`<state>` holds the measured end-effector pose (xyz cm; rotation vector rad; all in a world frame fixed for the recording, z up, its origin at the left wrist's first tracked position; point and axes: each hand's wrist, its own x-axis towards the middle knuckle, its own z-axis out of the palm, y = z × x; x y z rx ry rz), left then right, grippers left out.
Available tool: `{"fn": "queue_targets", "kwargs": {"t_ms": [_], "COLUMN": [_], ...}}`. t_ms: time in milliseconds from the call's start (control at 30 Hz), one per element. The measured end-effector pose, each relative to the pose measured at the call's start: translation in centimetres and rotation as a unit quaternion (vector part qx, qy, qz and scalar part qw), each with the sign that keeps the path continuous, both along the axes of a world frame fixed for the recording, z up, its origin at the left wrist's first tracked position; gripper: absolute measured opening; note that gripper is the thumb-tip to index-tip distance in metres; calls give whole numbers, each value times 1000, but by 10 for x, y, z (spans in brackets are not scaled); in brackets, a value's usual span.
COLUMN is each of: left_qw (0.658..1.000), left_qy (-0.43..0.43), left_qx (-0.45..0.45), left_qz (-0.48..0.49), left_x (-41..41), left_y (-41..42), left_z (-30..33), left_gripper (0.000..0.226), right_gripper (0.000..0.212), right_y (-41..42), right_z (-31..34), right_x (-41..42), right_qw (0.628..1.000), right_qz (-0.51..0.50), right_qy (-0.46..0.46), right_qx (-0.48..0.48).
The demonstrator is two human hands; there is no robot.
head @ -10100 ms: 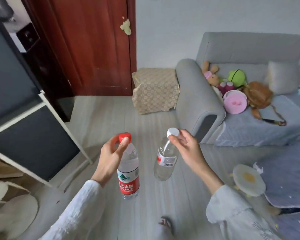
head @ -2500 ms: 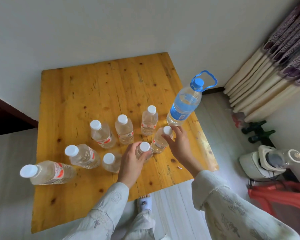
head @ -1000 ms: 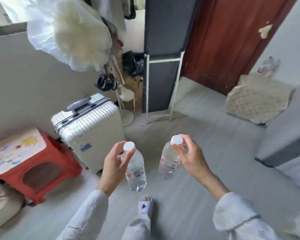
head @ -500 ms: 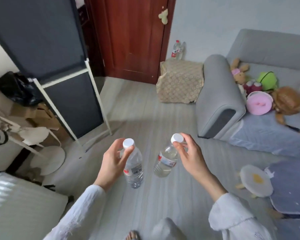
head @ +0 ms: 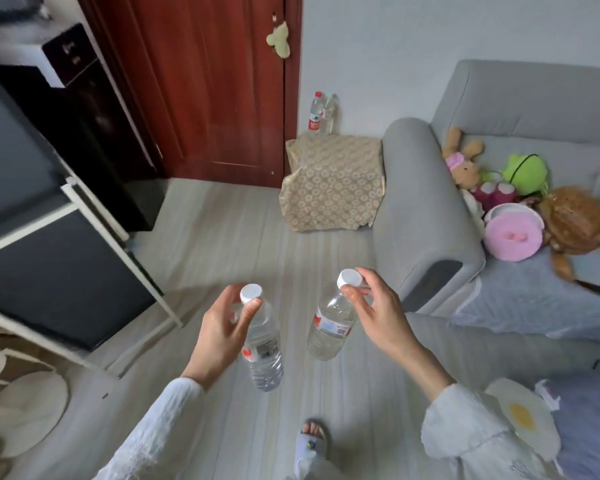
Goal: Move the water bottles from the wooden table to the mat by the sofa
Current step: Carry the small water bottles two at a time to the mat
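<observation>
Hands carry bottles by their caps. Left hand pinches one water bottle; right hand pinches another bottle.

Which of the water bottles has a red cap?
The far bottle standing on the patterned mat by the door; the two hand-held bottles have white caps, its neighbour's is unclear.

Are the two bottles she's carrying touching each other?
Apart. The head view shows bare floor between the left hand's bottle and the right hand's bottle.
</observation>
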<state>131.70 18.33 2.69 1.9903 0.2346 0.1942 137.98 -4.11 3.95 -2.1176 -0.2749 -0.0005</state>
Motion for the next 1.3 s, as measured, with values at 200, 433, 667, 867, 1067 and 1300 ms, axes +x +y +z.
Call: {"fn": "queue_targets", "kwargs": {"t_ms": [200,433,667,867,1067,1300], "left_qw": [1000,999,997,994,994,997], "left_qy": [-9,-6,-21,-14,3,15], "left_qx": [0,-37,-43,-43,-41,6], "left_qz": [7,-25,-69,-101,-104,-81], "left_x": [124,277,445,565,660,778], "left_y": [-9,-3,26,37,36,13], "left_z": [0,-12,-11,-2,-14,-26], "left_gripper": [16,21,17,10,20,20], "right_gripper": [27,26,24,25,28,29], "right_y": [-9,-8,18,31,32,3], "right_z": [-2,-21,-19,-10,-17,-26], "right_x": [123,262,414,520,615,739], "right_qw": [1000,1000,999,997,997,994], "right_qz": [1,6,-27,-76,-51,-22], "right_qy": [-21,-12,-1,-2,2,5], "right_qx": [-19,-28,-35,-31,-59,-104]}}
